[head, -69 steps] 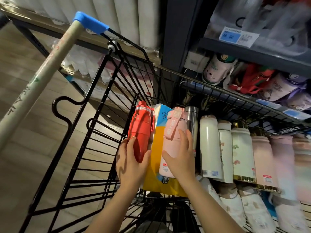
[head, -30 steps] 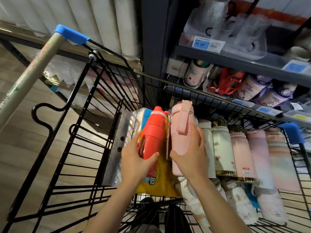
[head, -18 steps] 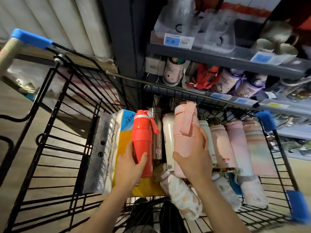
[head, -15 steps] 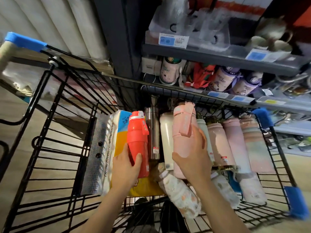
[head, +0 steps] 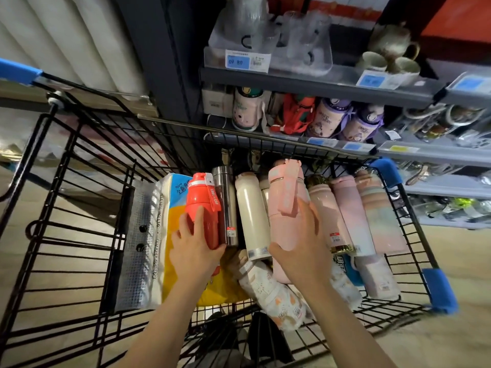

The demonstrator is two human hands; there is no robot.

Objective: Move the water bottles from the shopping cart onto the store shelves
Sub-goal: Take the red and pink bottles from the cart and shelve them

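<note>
In the shopping cart (head: 79, 235), left of centre, the left hand (head: 195, 251) has its fingers curled round the red bottle (head: 200, 208) and the right hand (head: 303, 251) wraps the pink bottle (head: 285, 208); both look rigid, smooth-walled, probably empty and light, best gripped mid-body.

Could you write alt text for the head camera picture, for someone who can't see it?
Seen from above, a person's left hand grips a red bottle and the right hand a pink bottle over a black wire shopping cart filled with more bottles. Store shelves holding cups and bottles stand just beyond.
</note>
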